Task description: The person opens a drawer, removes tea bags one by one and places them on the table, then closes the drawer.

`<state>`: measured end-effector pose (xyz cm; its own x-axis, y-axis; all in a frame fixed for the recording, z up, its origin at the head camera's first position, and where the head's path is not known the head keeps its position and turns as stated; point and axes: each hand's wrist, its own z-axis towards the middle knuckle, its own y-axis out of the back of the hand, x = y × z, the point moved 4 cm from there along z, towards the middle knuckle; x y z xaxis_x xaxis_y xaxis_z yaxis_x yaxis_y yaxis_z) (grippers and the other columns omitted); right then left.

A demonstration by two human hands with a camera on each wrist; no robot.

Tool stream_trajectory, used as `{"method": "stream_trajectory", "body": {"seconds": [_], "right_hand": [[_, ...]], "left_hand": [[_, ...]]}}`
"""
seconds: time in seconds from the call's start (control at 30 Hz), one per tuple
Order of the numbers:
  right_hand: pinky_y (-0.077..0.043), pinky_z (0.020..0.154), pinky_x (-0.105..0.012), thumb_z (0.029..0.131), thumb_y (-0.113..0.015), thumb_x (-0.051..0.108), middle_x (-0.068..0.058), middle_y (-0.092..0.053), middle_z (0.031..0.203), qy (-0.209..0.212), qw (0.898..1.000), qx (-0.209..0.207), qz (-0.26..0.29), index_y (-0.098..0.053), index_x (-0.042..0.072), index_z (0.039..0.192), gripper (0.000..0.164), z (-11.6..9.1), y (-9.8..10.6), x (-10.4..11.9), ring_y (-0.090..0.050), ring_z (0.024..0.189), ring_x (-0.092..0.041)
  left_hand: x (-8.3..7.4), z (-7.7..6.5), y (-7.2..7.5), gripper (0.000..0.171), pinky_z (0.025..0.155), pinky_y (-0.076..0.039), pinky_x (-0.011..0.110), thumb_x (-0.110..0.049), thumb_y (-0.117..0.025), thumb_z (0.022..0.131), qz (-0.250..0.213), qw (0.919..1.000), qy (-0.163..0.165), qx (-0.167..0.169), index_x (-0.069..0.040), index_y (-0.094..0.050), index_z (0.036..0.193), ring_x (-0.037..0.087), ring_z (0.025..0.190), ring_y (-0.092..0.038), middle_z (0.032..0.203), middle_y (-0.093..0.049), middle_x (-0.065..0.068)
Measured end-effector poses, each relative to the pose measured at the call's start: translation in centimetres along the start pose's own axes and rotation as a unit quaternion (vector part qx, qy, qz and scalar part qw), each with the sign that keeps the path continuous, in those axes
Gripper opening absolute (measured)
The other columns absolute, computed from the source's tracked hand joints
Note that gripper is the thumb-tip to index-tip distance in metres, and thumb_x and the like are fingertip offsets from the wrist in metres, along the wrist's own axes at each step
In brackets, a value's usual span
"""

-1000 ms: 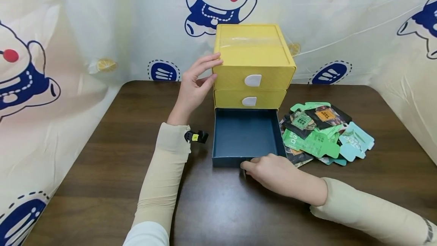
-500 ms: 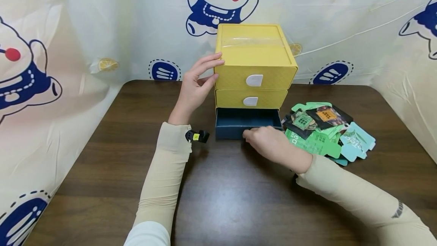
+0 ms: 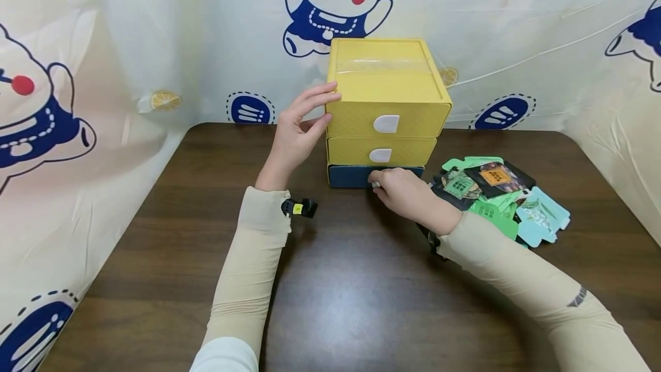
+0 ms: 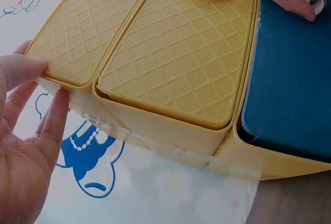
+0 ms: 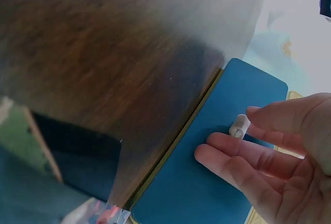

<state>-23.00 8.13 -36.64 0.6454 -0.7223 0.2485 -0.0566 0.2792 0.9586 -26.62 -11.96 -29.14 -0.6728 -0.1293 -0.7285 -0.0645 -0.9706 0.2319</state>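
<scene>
A yellow drawer cabinet [image 3: 384, 82] stands at the back of the table, its two upper drawers closed. Its blue bottom drawer [image 3: 351, 177] is almost level with the front. My left hand [image 3: 296, 131] rests against the upper left corner, fingers extended; in the left wrist view its thumb [image 4: 23, 71] touches the top drawer's front edge and its fingers lie along the side. My right hand [image 3: 405, 194] is at the blue drawer's front, pinching a small white knob [image 5: 239, 126] between thumb and fingers in the right wrist view.
A loose pile of flattened green, black and light blue card packages [image 3: 496, 194] lies right of the cabinet, close to my right forearm. The dark wooden table [image 3: 320, 303] spreads out in front. A patterned curtain [image 3: 232, 27] hangs behind.
The blue bottom drawer has slid back into the cabinet from well pulled out. My right hand has moved away from me with it; my left hand has stayed at the corner.
</scene>
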Motion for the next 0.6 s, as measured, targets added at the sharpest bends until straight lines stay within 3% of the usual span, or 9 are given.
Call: {"method": "stream_trajectory", "body": {"seconds": [0.3, 0.43, 0.53, 0.6], "right_hand": [[-0.06, 0.077, -0.038, 0.094, -0.062, 0.006, -0.012, -0.073, 0.096, -0.043, 0.999, -0.012, 0.023, -0.07, 0.001, 0.106, 0.015, 0.8, -0.6, -0.2, -0.067, 0.083, -0.023], [-0.059, 0.078, -0.039, 0.094, -0.063, 0.009, -0.013, -0.073, 0.101, -0.052, 0.998, 0.009, 0.026, -0.069, 0.0, 0.111, 0.02, 0.5, -1.0, -0.2, -0.068, 0.087, -0.024], [-0.055, 0.065, -0.034, 0.096, -0.063, 0.015, -0.006, -0.069, 0.087, -0.074, 0.996, 0.022, 0.032, -0.069, 0.006, 0.099, 0.011, -0.3, -0.5, -0.4, -0.064, 0.075, -0.02], [-0.045, 0.053, -0.029, 0.097, -0.063, 0.019, -0.001, -0.06, 0.07, -0.094, 0.995, 0.005, 0.036, -0.064, 0.011, 0.081, 0.018, -1.2, 0.5, -0.4, -0.055, 0.062, -0.016]], "left_hand": [[0.4, 0.4, 0.2, 0.031, 0.09, -0.059, 0.031, 0.003, -0.06, 0.095, 0.007, 1.0, 0.002, 0.0, -0.001, -0.067, 0.125, 0.013, 0.13, -0.055, 0.143, -0.057, 0.007], [0.8, 0.1, 0.2, 0.034, 0.093, -0.059, 0.036, 0.003, -0.06, 0.095, 0.012, 0.9998, 0.014, 0.008, -0.002, -0.065, 0.128, 0.015, 0.133, -0.053, 0.145, -0.055, 0.006], [0.9, -0.7, 0.3, 0.044, 0.093, -0.059, 0.035, 0.001, -0.061, 0.095, 0.054, 0.9979, 0.035, 0.01, -0.005, -0.056, 0.139, 0.019, 0.131, -0.053, 0.148, -0.051, 0.006], [0.5, -1.5, 0.8, 0.038, 0.086, -0.059, 0.027, 0.0, -0.063, 0.094, 0.111, 0.9932, 0.033, -0.011, -0.001, -0.054, 0.131, 0.022, 0.116, -0.057, 0.134, -0.056, 0.012]]}}
